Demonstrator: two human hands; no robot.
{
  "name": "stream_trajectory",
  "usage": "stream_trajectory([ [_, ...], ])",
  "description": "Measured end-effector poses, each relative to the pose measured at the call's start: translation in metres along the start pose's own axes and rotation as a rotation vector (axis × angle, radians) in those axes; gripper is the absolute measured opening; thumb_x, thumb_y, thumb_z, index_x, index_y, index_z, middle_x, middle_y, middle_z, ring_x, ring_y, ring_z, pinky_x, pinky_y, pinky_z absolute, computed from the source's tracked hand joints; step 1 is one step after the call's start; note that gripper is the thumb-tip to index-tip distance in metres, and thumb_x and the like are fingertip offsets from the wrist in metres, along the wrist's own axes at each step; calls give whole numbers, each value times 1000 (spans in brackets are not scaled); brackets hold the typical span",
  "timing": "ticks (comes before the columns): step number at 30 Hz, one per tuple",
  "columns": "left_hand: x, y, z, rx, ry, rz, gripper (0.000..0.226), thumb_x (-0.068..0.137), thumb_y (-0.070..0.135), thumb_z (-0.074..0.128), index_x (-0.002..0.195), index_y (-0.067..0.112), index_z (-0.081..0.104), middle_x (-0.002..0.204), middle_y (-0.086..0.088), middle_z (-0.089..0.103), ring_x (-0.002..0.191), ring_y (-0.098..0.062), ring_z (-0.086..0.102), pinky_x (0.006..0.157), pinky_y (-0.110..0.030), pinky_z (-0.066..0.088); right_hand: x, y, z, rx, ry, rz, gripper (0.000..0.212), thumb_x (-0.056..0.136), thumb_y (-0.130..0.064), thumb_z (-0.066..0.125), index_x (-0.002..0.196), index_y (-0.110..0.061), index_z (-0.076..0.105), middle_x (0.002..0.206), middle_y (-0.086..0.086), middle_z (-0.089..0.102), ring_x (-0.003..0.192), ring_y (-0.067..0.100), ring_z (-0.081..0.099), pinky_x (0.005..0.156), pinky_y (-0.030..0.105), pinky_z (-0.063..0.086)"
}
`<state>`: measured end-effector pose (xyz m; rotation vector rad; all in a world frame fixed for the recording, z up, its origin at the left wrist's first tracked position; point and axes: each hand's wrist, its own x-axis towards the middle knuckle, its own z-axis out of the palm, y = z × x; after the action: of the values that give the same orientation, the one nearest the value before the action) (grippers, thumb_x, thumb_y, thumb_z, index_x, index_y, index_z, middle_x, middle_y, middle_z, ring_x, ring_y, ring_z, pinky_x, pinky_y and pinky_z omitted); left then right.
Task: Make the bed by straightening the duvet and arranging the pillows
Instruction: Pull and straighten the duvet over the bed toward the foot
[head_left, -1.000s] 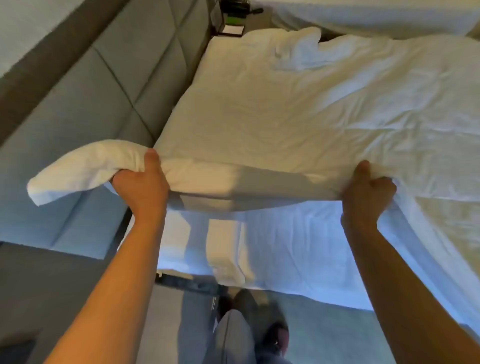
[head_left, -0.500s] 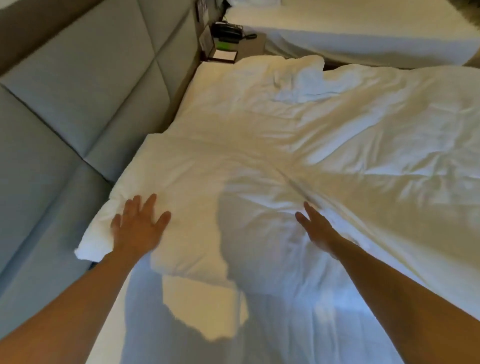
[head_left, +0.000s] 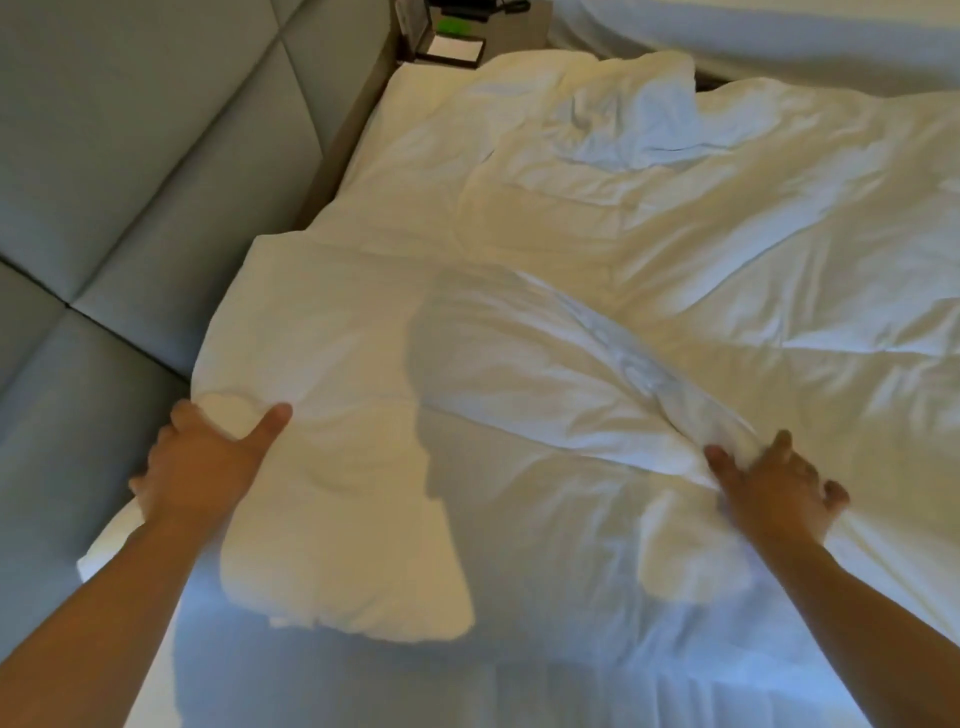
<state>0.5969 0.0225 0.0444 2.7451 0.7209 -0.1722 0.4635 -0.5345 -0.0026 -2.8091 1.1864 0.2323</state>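
Note:
A white duvet (head_left: 597, 322) lies rumpled across the bed, its top edge near the padded headboard. My left hand (head_left: 202, 462) grips the duvet's near left corner, thumb on top and fingers curled under the edge. My right hand (head_left: 769, 483) pinches a raised fold of the duvet near the bed's near side. A crumpled bunch of duvet or a pillow (head_left: 623, 104) sits at the far end; I cannot tell which. The white bed sheet (head_left: 363, 686) shows below the duvet's near edge.
A grey padded headboard (head_left: 130, 182) runs along the left. A nightstand (head_left: 457, 41) with a phone and a notepad stands at the far end. A second white bed (head_left: 779, 36) lies beyond it.
A second ago both hands held the duvet edge lifted. They laid it down, pressed flat on it, and now each hand has closed on the fabric again.

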Motion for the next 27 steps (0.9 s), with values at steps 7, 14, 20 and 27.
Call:
stream_trajectory([
  [7, -1, 3, -1, -38, 83, 25, 110, 74, 96, 43, 129, 1, 35, 113, -37, 61, 103, -56, 62, 79, -60, 52, 71, 4, -95, 232, 142, -208, 94, 82, -91, 28, 68, -4, 59, 76, 30, 69, 86, 49, 68, 83, 51, 52],
  [14, -3, 6, 4, -49, 175, -27, 100, 82, 93, 32, 119, 0, 37, 116, -37, 59, 104, -59, 59, 92, -69, 46, 194, -39, -161, 218, 187, -256, 80, 94, -79, 36, 90, -4, 63, 87, 27, 68, 91, 48, 67, 82, 54, 55],
  [20, 36, 71, -21, -155, 92, 14, 105, 86, 86, 39, 135, -6, 45, 115, -31, 60, 117, -55, 55, 99, -62, 42, 155, -56, -48, 28, -236, -187, 66, 103, -65, 32, 153, -24, 45, 152, 13, 54, 139, 37, 49, 114, 56, 24],
  [27, 100, 143, -33, -314, -35, 47, 87, 89, 66, 66, 136, -7, 56, 135, -31, 59, 122, -48, 57, 102, -51, 46, 150, -57, -5, -3, -68, -169, 71, 95, -77, 29, 123, -15, 52, 117, 13, 67, 114, 33, 63, 97, 47, 35],
])
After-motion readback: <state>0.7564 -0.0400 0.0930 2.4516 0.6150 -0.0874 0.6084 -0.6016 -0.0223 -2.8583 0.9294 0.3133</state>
